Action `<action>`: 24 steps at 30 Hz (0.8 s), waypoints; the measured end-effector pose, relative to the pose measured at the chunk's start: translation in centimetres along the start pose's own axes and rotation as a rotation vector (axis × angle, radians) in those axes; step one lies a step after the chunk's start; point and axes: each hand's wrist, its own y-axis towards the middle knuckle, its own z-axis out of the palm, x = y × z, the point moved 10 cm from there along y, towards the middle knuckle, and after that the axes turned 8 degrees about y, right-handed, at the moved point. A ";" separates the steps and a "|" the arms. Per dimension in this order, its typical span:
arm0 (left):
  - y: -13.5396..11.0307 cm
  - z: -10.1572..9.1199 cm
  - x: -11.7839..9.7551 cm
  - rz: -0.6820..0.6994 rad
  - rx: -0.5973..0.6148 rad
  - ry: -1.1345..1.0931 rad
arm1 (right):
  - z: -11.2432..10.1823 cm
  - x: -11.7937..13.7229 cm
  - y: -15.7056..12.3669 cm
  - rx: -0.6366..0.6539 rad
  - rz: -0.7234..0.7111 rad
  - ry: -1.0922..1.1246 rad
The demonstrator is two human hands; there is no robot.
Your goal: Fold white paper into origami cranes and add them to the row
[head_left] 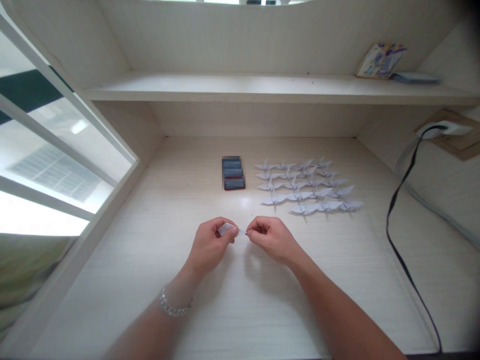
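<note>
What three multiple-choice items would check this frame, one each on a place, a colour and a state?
1. Where is the dark blurred stack relative to the paper cranes?
A. To their right
B. To their left
C. On the upper shelf

2. What colour is the cable on the right?
A. Black
B. Red
C. White

3. How is the small folded white paper being handled?
A. Held by the right hand alone
B. Lying untouched beside the hands
C. Pinched between the left hand and the right hand

1: B, the stack sits just left of the rows of cranes.
2: A, the cable shows as a dark black line running down the right side.
3: C, the fingertips of both hands meet at the paper.
</note>
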 end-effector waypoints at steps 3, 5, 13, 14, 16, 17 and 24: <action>0.1 -0.8 0.1 0.003 -0.051 -0.024 | -0.7 -0.4 0.2 -0.054 0.001 0.072; 0.1 -0.8 0.1 0.015 -0.069 -0.035 | -0.5 -0.3 0.3 -0.064 -0.009 0.174; 0.0 0.5 -0.1 0.017 -0.046 -0.100 | 0.5 -1.3 0.6 -0.118 0.015 0.469; 0.0 0.7 -0.1 0.016 -0.037 -0.098 | 0.4 -1.4 0.7 -0.129 0.015 0.486; 0.1 0.9 0.1 0.009 -0.028 -0.075 | 0.2 -1.6 0.7 -0.145 0.010 0.490; 0.1 1.0 0.2 0.006 -0.029 -0.064 | 0.2 -1.6 0.8 -0.146 0.007 0.487; 0.0 1.3 0.4 0.008 -0.024 -0.037 | -0.2 -0.8 0.5 -0.163 -0.045 0.318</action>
